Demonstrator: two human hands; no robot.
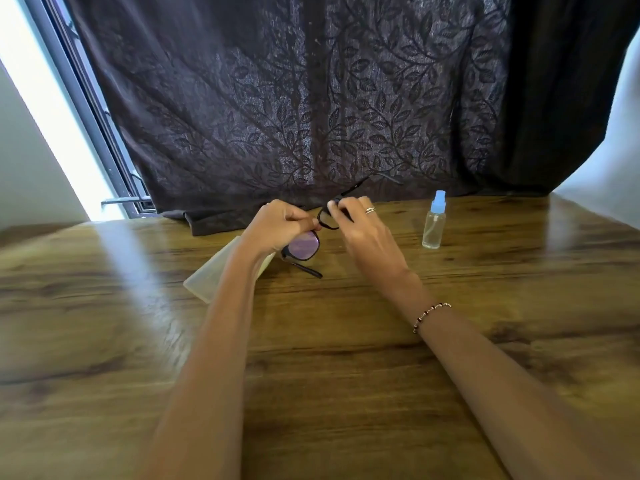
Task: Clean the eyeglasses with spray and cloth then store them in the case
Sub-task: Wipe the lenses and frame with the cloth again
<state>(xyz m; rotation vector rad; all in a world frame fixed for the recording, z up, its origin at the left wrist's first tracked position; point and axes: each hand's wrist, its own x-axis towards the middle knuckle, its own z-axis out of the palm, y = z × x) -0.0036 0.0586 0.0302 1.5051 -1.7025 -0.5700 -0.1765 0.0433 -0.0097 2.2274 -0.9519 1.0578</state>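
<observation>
Black-framed eyeglasses [306,245] with a purplish lens are held above the wooden table [329,341], tilted. My left hand [280,223] pinches the frame near the bridge. My right hand [360,223] grips the other lens rim, a ring on one finger; one temple arm sticks up behind it. A pale translucent glasses case [211,278] lies on the table under my left forearm, partly hidden. A clear spray bottle [434,221] with a blue cap stands upright to the right of my hands. No cloth is visible.
A dark leaf-patterned curtain [311,116] hangs along the table's far edge, its hem resting on the wood. A window frame [104,133] is at the far left. A white wall [616,161] is at the right.
</observation>
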